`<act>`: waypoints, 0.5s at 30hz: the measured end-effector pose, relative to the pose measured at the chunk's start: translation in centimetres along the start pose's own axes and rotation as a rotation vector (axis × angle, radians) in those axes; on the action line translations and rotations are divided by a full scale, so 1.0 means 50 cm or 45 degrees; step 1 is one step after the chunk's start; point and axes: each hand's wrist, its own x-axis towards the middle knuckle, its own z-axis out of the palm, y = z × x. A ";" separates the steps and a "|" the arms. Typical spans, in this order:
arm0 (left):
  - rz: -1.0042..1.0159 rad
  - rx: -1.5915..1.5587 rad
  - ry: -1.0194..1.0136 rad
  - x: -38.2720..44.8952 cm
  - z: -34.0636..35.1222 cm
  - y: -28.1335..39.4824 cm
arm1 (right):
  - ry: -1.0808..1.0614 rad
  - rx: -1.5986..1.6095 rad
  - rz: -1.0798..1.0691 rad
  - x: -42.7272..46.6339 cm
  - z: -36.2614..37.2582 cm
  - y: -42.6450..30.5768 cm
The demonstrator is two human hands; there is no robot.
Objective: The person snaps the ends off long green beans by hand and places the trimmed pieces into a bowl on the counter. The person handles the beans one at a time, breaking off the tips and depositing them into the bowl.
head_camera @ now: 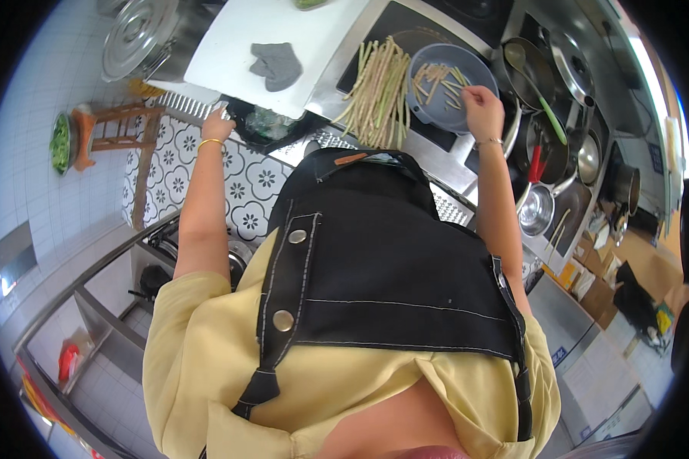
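My right hand (483, 113) is over the right side of a grey-blue plastic bowl (433, 117), its thumb and fingers drawn together. Whether a piece sits between the fingertips, I cannot tell. Short cut pieces of long beans (436, 77), green and pinkish, lie in the bowl. Left of the bowl, a thick bundle of long beans (376, 92) rests on the cooktop. My left hand (218, 124), with curled fingers, is beside a black-lined bin (267, 127) holding clear plastic and scraps. Any small thing in that hand is too unclear to make out.
A grey cloth (277, 66) lies on a white cutting board (229, 40). Pans, one with a green-handled ladle (542, 106), crowd the right. At far left, a bowl of leafy greens (62, 143) stands by a wooden stool (123, 123). A large lidded pot (140, 40) is behind.
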 end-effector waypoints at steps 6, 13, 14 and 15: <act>0.027 0.112 0.137 -0.024 -0.025 0.081 | -0.415 -0.567 0.048 0.049 0.109 0.021; 0.243 -0.245 0.278 -0.145 -0.127 0.299 | -0.305 -0.777 0.291 0.078 0.185 0.093; 0.270 -0.296 0.265 -0.159 -0.135 0.327 | -0.319 -0.733 0.277 0.077 0.177 0.079; 0.307 -0.358 0.222 -0.168 -0.140 0.353 | -0.333 -0.689 0.263 0.070 0.154 0.047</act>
